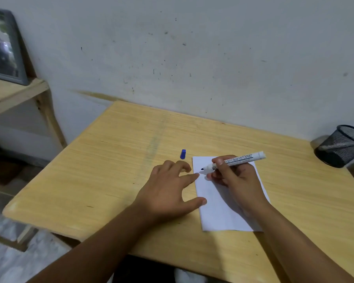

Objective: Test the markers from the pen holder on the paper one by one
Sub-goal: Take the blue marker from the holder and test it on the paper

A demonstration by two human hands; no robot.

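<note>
A white sheet of paper lies on the wooden table. My right hand grips an uncapped white marker, its dark tip pointing left and resting near the paper's upper left corner. My left hand lies flat with fingers spread, its fingertips and thumb pressing on the paper's left edge. The marker's blue cap sits on the table just beyond my left fingers. A black mesh pen holder stands at the far right by the wall; what it holds is hard to make out.
The table's back edge meets a scuffed white wall. To the left stands a wooden shelf with a dark framed picture on it. Tiled floor shows below the table's left edge.
</note>
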